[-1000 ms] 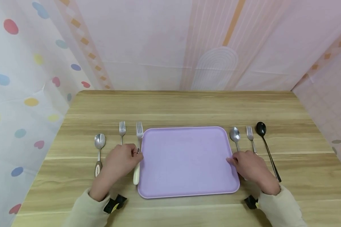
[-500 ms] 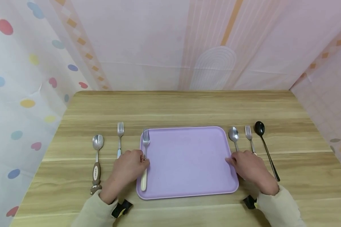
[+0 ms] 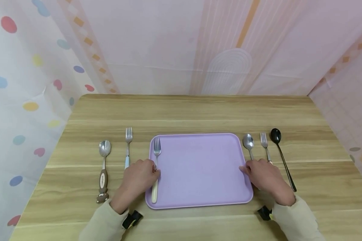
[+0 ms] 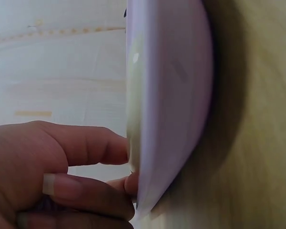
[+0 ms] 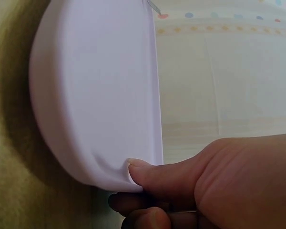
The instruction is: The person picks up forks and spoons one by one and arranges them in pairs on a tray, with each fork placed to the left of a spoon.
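A purple tray (image 3: 202, 170) lies flat on the wooden table. Along its left side, inside the rim, is a fork (image 3: 157, 147) with a cream handle, tines pointing away from me. My left hand (image 3: 138, 177) pinches this fork near the middle; in the left wrist view the thumb and a finger meet at the cream handle (image 4: 135, 105) beside the tray wall. My right hand (image 3: 265, 177) grips the tray's right rim, thumb inside and curled fingers outside, as the right wrist view shows. The fork's middle is hidden by my left hand.
Left of the tray lie a fork (image 3: 128, 137) with a light blue handle and a spoon (image 3: 103, 179) with a brown handle. On the right are a metal spoon (image 3: 248, 142), a small fork (image 3: 263, 140) and a long black spoon (image 3: 285, 164). Patterned curtains (image 3: 157, 50) hang behind the table.
My left hand has moved right with the cream-handled fork, from beside the tray's left edge to inside it. The right hand has stayed on the tray's rim.
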`<control>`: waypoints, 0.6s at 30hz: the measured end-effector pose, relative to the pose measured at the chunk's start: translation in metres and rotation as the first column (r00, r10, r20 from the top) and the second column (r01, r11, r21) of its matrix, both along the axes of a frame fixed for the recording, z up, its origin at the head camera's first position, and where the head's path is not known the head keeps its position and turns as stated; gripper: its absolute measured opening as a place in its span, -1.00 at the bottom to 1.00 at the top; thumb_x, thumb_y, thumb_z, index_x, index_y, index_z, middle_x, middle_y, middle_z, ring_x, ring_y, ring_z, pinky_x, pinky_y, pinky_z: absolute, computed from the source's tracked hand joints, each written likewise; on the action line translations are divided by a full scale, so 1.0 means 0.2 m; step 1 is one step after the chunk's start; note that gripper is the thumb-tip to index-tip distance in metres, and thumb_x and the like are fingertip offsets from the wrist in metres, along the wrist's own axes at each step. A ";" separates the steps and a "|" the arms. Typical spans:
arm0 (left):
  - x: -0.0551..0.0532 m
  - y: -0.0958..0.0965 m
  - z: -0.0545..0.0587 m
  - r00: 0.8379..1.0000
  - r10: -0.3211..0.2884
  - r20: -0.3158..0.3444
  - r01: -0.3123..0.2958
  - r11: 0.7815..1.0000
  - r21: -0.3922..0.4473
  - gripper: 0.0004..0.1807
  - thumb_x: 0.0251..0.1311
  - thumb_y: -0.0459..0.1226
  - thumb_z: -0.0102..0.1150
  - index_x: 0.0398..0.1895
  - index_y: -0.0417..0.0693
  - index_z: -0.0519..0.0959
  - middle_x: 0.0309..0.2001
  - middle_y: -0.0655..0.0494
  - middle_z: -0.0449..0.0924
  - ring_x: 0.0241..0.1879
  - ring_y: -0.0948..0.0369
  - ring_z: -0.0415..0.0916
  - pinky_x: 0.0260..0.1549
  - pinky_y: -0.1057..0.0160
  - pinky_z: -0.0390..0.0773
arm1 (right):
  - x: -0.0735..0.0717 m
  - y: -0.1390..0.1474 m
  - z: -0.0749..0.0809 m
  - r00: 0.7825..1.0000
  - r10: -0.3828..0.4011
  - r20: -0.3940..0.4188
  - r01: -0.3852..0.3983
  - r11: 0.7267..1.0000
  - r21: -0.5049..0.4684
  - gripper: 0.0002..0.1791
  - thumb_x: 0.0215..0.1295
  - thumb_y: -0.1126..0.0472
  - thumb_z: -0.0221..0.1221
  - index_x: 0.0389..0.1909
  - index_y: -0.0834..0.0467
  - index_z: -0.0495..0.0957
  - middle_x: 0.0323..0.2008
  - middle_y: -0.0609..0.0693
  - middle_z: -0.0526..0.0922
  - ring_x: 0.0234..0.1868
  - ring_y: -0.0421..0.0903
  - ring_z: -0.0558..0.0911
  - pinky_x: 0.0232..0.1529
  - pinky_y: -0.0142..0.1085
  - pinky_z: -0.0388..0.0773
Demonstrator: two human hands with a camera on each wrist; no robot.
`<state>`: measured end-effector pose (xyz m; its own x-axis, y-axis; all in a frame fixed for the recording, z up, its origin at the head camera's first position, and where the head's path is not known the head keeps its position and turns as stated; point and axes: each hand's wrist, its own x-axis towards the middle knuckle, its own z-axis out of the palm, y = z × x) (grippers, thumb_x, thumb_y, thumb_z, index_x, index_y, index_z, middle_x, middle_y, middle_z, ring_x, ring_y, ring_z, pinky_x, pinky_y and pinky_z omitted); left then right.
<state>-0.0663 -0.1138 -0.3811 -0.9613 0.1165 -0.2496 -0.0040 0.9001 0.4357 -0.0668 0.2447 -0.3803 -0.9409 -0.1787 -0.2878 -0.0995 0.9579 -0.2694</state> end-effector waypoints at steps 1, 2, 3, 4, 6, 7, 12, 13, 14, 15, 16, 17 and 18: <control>0.00 0.00 0.00 1.000 0.001 0.000 -0.001 1.000 -0.004 -0.60 0.12 -0.25 0.16 -0.82 -0.01 0.30 -0.80 0.17 0.25 -0.77 0.22 0.29 -0.80 0.31 0.17 | 0.00 0.00 0.00 1.000 0.000 0.000 0.000 1.000 0.002 -0.72 0.36 0.12 0.11 -0.56 0.11 0.49 -0.69 -0.06 0.37 -0.63 -0.12 0.38 -0.59 -0.26 0.28; 0.00 0.00 0.00 1.000 0.002 0.002 -0.002 1.000 -0.006 -0.60 0.12 -0.25 0.16 -0.82 -0.01 0.30 -0.80 0.16 0.25 -0.77 0.22 0.29 -0.80 0.31 0.18 | 0.00 0.00 0.00 1.000 0.000 0.001 0.000 1.000 0.004 -0.72 0.36 0.11 0.11 -0.55 0.11 0.49 -0.69 -0.06 0.37 -0.63 -0.12 0.38 -0.59 -0.26 0.28; 0.00 0.00 -0.01 1.000 0.004 0.003 -0.004 1.000 -0.007 -0.59 0.12 -0.24 0.17 -0.82 -0.01 0.30 -0.80 0.16 0.26 -0.77 0.21 0.30 -0.80 0.30 0.19 | 0.00 0.00 0.00 1.000 0.000 0.002 0.000 1.000 0.006 -0.72 0.37 0.11 0.10 -0.55 0.11 0.49 -0.69 -0.06 0.37 -0.63 -0.12 0.38 -0.59 -0.26 0.28; 0.00 0.00 -0.01 1.000 0.004 0.001 -0.004 1.000 -0.010 -0.59 0.12 -0.24 0.17 -0.83 -0.01 0.30 -0.80 0.15 0.26 -0.77 0.21 0.30 -0.80 0.29 0.19 | 0.00 0.00 0.00 1.000 0.001 0.003 -0.001 1.000 0.006 -0.72 0.37 0.12 0.10 -0.55 0.11 0.49 -0.69 -0.06 0.37 -0.63 -0.12 0.38 -0.59 -0.26 0.28; 0.00 0.01 -0.01 1.000 0.003 -0.006 -0.003 1.000 -0.015 -0.59 0.13 -0.23 0.17 -0.83 -0.01 0.30 -0.79 0.14 0.27 -0.76 0.20 0.30 -0.80 0.28 0.21 | 0.00 0.00 0.00 1.000 -0.003 0.006 0.003 1.000 0.006 -0.71 0.37 0.11 0.10 -0.55 0.11 0.48 -0.69 -0.06 0.37 -0.63 -0.12 0.38 -0.59 -0.26 0.28; 0.00 0.01 -0.01 1.000 0.002 -0.010 -0.002 1.000 -0.017 -0.58 0.14 -0.22 0.17 -0.82 -0.01 0.30 -0.79 0.14 0.27 -0.76 0.20 0.30 -0.80 0.27 0.22 | 0.00 0.00 0.00 1.000 -0.003 0.006 0.003 1.000 0.006 -0.71 0.37 0.11 0.10 -0.55 0.11 0.48 -0.69 -0.06 0.37 -0.63 -0.12 0.38 -0.59 -0.26 0.29; 0.01 0.01 -0.01 1.000 0.000 -0.026 -0.001 1.000 -0.022 -0.59 0.15 -0.22 0.18 -0.82 -0.02 0.32 -0.77 0.12 0.29 -0.74 0.18 0.31 -0.79 0.24 0.24 | 0.00 0.00 0.01 1.000 -0.010 0.004 0.009 1.000 0.005 -0.71 0.37 0.12 0.10 -0.56 0.11 0.49 -0.69 -0.05 0.36 -0.63 -0.12 0.37 -0.59 -0.26 0.28; 0.01 0.01 -0.01 1.000 0.000 -0.029 -0.001 1.000 -0.026 -0.59 0.15 -0.21 0.18 -0.81 -0.02 0.32 -0.77 0.11 0.30 -0.74 0.18 0.31 -0.79 0.23 0.24 | 0.00 -0.01 0.01 1.000 -0.009 0.004 0.009 1.000 0.007 -0.71 0.37 0.12 0.10 -0.56 0.11 0.48 -0.69 -0.05 0.36 -0.63 -0.12 0.37 -0.59 -0.26 0.28; 0.01 0.01 0.00 1.000 -0.001 -0.030 0.000 1.000 -0.029 -0.59 0.15 -0.21 0.18 -0.81 -0.03 0.32 -0.76 0.11 0.30 -0.73 0.17 0.32 -0.79 0.23 0.24 | 0.00 -0.01 0.01 1.000 -0.009 0.005 0.009 1.000 0.008 -0.71 0.37 0.11 0.10 -0.56 0.11 0.48 -0.69 -0.05 0.36 -0.63 -0.12 0.37 -0.59 -0.26 0.28; 0.01 0.01 0.00 1.000 -0.004 -0.030 0.003 0.999 -0.033 -0.58 0.15 -0.21 0.18 -0.81 -0.03 0.32 -0.76 0.11 0.30 -0.73 0.17 0.32 -0.78 0.22 0.25 | 0.00 -0.01 0.01 1.000 -0.009 0.006 0.009 1.000 0.009 -0.71 0.37 0.11 0.10 -0.56 0.11 0.48 -0.69 -0.05 0.36 -0.63 -0.12 0.37 -0.59 -0.26 0.28; 0.01 0.01 0.00 1.000 -0.007 -0.030 0.006 0.999 -0.039 -0.58 0.15 -0.20 0.18 -0.81 -0.03 0.32 -0.76 0.10 0.31 -0.73 0.16 0.32 -0.78 0.22 0.25 | 0.00 -0.01 0.01 1.000 -0.008 0.005 0.008 1.000 0.010 -0.71 0.37 0.11 0.10 -0.56 0.11 0.47 -0.69 -0.05 0.36 -0.63 -0.12 0.37 -0.59 -0.26 0.28; 0.01 0.01 0.00 0.999 -0.012 -0.032 0.010 0.999 -0.046 -0.57 0.16 -0.19 0.18 -0.82 -0.03 0.31 -0.76 0.10 0.31 -0.72 0.16 0.32 -0.78 0.21 0.25 | 0.01 -0.01 0.01 1.000 -0.006 0.004 0.006 1.000 0.013 -0.70 0.37 0.11 0.10 -0.57 0.10 0.47 -0.69 -0.05 0.36 -0.63 -0.11 0.37 -0.59 -0.26 0.27; 0.01 0.01 0.00 0.999 -0.017 -0.035 0.015 0.998 -0.054 -0.57 0.16 -0.18 0.17 -0.82 -0.02 0.31 -0.76 0.10 0.31 -0.72 0.15 0.32 -0.78 0.20 0.25 | 0.01 -0.01 0.01 1.000 -0.005 0.003 0.005 1.000 0.014 -0.70 0.37 0.11 0.10 -0.57 0.10 0.46 -0.69 -0.05 0.36 -0.63 -0.11 0.37 -0.59 -0.26 0.27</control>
